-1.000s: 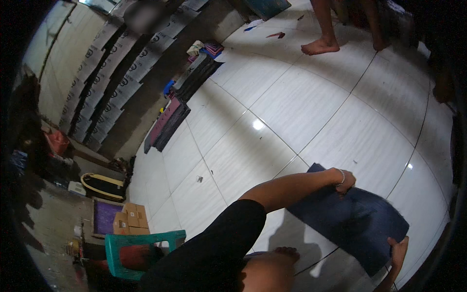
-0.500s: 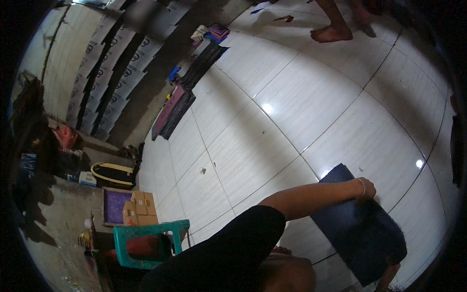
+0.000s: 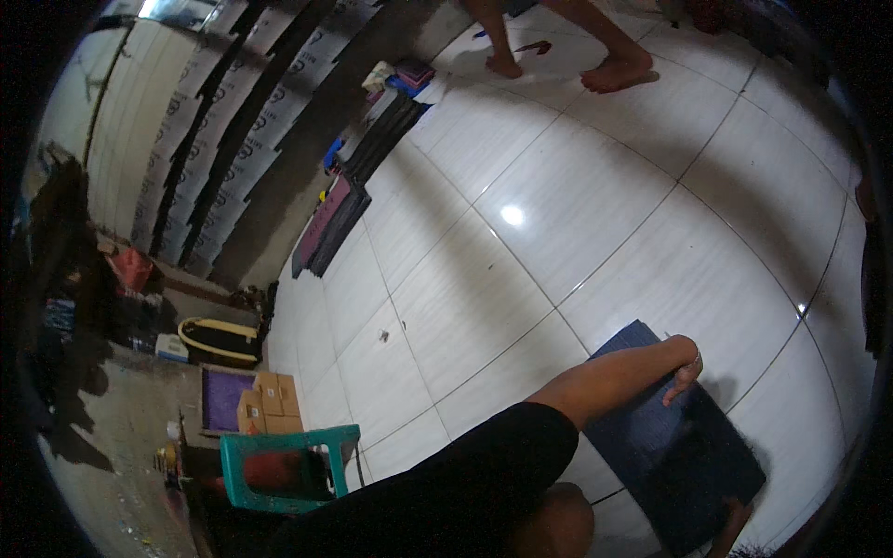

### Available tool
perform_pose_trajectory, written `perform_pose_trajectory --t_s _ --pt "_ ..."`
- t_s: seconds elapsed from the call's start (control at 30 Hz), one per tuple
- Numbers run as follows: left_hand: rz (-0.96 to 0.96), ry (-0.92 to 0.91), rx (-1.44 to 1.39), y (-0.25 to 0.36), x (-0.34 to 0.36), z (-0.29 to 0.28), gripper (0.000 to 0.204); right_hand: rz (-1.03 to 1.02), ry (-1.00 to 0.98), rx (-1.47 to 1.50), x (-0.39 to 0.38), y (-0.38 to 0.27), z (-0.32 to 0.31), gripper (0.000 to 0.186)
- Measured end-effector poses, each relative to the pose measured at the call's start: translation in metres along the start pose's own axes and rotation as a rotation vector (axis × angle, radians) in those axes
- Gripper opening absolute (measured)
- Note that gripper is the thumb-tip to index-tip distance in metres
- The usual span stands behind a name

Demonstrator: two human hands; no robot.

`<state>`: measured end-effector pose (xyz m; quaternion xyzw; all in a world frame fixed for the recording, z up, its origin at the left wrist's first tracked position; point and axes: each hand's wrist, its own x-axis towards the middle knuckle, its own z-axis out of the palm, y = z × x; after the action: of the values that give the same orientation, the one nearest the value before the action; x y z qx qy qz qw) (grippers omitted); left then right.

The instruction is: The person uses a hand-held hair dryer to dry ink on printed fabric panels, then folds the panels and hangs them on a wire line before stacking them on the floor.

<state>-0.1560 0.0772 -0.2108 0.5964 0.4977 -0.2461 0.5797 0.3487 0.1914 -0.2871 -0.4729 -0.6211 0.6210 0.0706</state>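
A dark blue flat stack of what looks like cloth (image 3: 642, 428) lies on the tiled floor at the lower right. My left arm, in a black sleeve, reaches across its far part. With the wrist bent, my left hand (image 3: 686, 369) hangs over the stack's far right edge, fingers pointing down and apart; nothing shows in them. Whether the fingertips touch the surface is unclear. Only a dim part of my right hand (image 3: 733, 528) appears at the stack's near right corner, its fingers too dark to make out.
A green plastic stool (image 3: 288, 470) stands at lower left, near cardboard boxes (image 3: 270, 405) and a purple framed panel (image 3: 226, 398). Dark stacked pieces (image 3: 330, 223) line the wall. Another person's bare foot (image 3: 619, 72) is on the floor at the top.
My left hand has gone from closed fingers at the stack's edge to a bent wrist with fingers pointing down. The other person's legs have shifted left, and a second foot shows more clearly.
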Motion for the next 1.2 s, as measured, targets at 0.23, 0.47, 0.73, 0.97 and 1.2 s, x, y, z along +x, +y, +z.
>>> perform_pose_trajectory --t_s 0.23,0.47,0.73,0.97,1.2 --pt "0.221 0.073 -0.076 0.006 -0.039 -0.005 0.061 0.356 0.214 0.026 -0.029 -0.107 0.053 0.022" --pt "0.003 0.006 -0.080 0.046 -0.116 -0.004 0.064 0.361 0.210 0.069 -0.076 -0.214 0.090 0.035" --pt "-0.025 -0.167 0.459 0.059 -0.062 -0.021 0.054 0.081 0.625 0.029 -0.213 -0.144 0.152 0.029" --pt "-0.194 -0.132 0.201 0.025 -0.062 -0.042 0.031 -0.089 0.423 0.350 -0.284 -0.145 0.184 0.028" --pt "-0.220 0.023 0.165 0.031 -0.045 0.022 0.029 0.065 1.112 0.455 -0.350 -0.031 0.280 0.021"
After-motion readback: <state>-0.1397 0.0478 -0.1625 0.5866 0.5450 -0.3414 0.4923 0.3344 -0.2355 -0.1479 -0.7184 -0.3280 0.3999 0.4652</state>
